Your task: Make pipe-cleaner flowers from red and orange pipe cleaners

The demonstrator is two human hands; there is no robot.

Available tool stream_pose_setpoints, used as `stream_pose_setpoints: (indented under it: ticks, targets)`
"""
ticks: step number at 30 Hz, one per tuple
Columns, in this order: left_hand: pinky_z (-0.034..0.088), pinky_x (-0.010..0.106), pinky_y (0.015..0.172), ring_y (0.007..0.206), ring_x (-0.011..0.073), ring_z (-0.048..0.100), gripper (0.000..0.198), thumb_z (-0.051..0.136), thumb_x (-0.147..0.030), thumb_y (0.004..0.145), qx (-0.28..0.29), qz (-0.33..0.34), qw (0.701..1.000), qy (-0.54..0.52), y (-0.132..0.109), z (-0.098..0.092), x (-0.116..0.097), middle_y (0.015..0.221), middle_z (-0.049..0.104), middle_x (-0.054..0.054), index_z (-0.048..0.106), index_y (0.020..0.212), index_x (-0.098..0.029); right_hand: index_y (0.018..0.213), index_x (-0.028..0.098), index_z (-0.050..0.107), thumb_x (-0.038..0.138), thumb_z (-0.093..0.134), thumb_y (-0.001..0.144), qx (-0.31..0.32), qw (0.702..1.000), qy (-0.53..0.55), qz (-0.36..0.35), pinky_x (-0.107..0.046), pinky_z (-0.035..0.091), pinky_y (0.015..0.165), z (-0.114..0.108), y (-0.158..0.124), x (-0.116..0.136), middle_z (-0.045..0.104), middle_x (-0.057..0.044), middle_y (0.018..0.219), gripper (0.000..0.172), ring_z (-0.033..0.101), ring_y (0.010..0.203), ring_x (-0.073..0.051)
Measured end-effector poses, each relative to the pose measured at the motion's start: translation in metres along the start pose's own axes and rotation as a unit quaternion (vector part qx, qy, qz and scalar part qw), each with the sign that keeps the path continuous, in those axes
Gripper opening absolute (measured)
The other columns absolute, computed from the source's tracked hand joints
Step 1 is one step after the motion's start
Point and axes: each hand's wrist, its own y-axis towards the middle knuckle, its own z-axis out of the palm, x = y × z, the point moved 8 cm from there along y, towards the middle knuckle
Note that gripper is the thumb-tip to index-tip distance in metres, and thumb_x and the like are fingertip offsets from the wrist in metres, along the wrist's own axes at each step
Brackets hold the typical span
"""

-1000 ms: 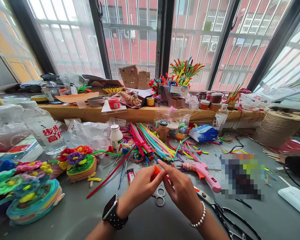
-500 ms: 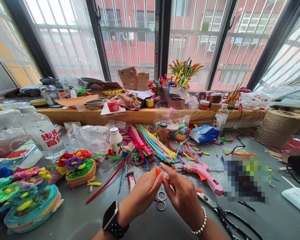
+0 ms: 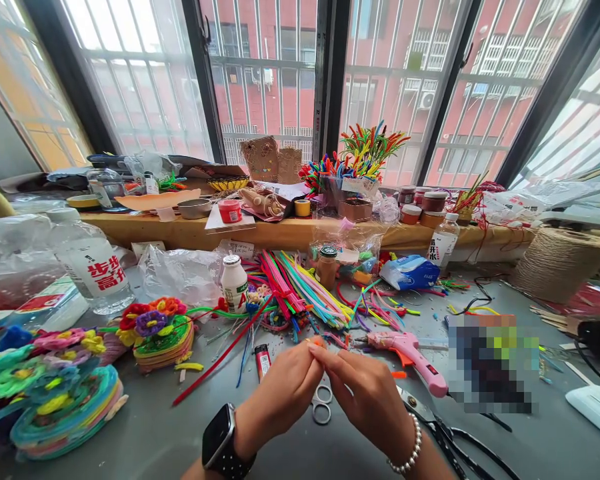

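My left hand (image 3: 287, 380), with a watch on its wrist, is closed in a pinch on a small orange pipe cleaner (image 3: 317, 341). Only a bit of that orange piece shows above the fingertips. My right hand (image 3: 363, 387), a beaded bracelet at its wrist, meets the left at the fingertips, its fingers pressed together on the same piece. Small scissors (image 3: 322, 405) lie beneath the hands, their blades hidden. A lighter (image 3: 262, 361) is beside my left hand. To the right of my right hand rest a pink glue gun (image 3: 415, 357) and large black-handled scissors (image 3: 445, 430).
Bundled pipe cleaners (image 3: 300, 287) lie beyond the hands, near a white bottle (image 3: 235, 283) and a glass jar (image 3: 327, 267). Fuzzy flower pieces (image 3: 163, 333) stand at left. A twine spool (image 3: 560, 263) is at right. A wooden ledge (image 3: 280, 233) runs along the window.
My fingertips have closed further around the orange pipe cleaner, so less of it shows. My right hand has shifted slightly, and the view has tilted a little.
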Motion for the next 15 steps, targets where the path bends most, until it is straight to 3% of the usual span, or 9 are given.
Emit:
stream_pose_setpoints:
  ticks: [9,15]
  targets:
    - [0.041,0.026,0.066,0.07,0.0152,0.051,0.033,0.019,-0.026,0.084,0.058,-0.03,0.997,0.027,0.004,0.003,0.003,0.077,0.058,0.005,0.049,0.074,-0.016,0.115,0.015,0.046,0.016,0.038,0.082,0.004,1.0,0.012,0.02,-0.022,0.046,0.058,0.002,0.0,-0.005,0.064,-0.005,0.073,0.034,0.059,0.061,-0.013]
    - [0.04,0.025,0.068,0.071,0.0148,0.051,0.031,0.021,-0.024,0.084,0.065,-0.02,0.998,0.008,0.003,0.008,0.006,0.078,0.058,0.005,0.05,0.076,-0.017,0.117,0.018,0.044,0.015,0.039,0.081,0.055,0.997,-0.045,0.003,-0.022,0.043,0.049,0.011,-0.001,-0.004,0.059,-0.002,0.061,0.037,0.055,0.053,-0.014]
